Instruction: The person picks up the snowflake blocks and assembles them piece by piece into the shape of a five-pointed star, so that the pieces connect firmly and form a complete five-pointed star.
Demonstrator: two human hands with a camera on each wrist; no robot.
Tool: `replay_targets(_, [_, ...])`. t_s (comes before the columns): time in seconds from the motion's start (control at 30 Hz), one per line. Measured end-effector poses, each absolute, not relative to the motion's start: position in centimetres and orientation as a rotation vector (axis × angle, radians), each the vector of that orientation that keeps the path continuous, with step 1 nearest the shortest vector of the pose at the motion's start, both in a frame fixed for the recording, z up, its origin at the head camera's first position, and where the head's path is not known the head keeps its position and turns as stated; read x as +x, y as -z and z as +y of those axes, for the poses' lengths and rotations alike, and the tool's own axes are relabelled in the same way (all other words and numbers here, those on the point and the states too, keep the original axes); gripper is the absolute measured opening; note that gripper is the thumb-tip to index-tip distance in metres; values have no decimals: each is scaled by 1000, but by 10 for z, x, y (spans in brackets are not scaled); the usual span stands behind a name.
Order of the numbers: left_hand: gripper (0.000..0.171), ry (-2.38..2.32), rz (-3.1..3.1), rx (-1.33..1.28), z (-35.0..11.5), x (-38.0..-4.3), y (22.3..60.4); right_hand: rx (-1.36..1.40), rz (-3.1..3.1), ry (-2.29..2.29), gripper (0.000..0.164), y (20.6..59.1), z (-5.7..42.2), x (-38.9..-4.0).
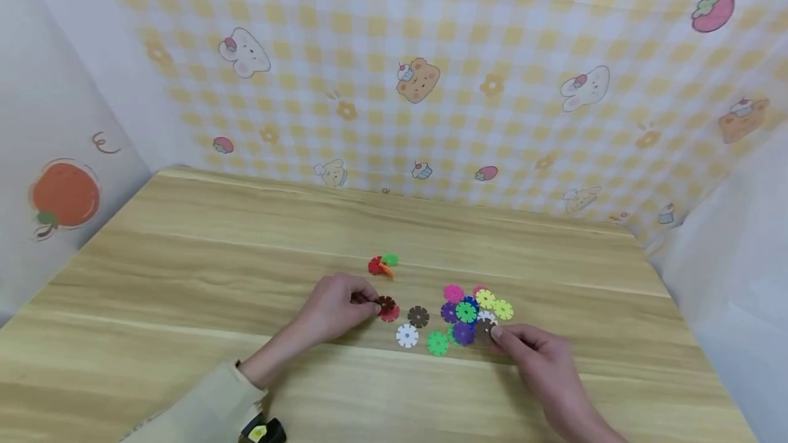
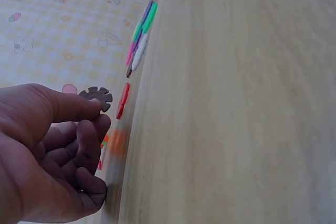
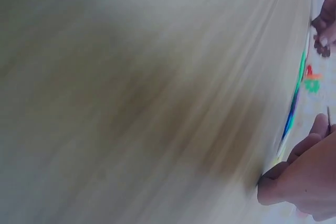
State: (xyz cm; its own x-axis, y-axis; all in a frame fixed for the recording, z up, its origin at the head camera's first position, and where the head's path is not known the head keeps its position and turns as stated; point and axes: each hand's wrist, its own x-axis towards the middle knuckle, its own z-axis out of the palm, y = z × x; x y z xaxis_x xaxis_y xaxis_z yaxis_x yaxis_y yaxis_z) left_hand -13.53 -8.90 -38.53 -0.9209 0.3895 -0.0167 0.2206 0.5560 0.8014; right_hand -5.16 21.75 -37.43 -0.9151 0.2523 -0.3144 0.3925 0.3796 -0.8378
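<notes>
My left hand [image 1: 335,307] pinches a brown notched plastic disc [image 1: 386,303] between thumb and fingers. The left wrist view shows this brown disc [image 2: 105,98] raised on edge beside the thumb. Just under it in the head view lies a red disc [image 1: 392,314]. To the right, my right hand [image 1: 544,359] pinches another brown disc [image 1: 484,330] at the edge of a pile of coloured discs. A purple disc [image 1: 463,334], a green disc [image 1: 466,312] and a yellow disc [image 1: 503,310] show in that pile; some others are partly covered.
Between the hands lie a brown disc [image 1: 418,316], a white disc [image 1: 407,336] and a green disc [image 1: 438,343]. Farther back, a red disc [image 1: 374,265], a green disc [image 1: 390,260] and an orange piece [image 1: 386,271] stand together on the wooden table [image 1: 215,238]. A patterned cloth [image 1: 369,39] hangs behind.
</notes>
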Motion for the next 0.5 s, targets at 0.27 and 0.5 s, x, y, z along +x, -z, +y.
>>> replay_targets(0.27, [6, -1311, 2599, 539, -89, -133, 383, 413, 2317, 1799, 17, 369, 170, -61])
replay_targets(0.5, [6, -1429, 2467, 713, -83, -122, 377, 323, 2254, 1831, 19, 366, 153, -65])
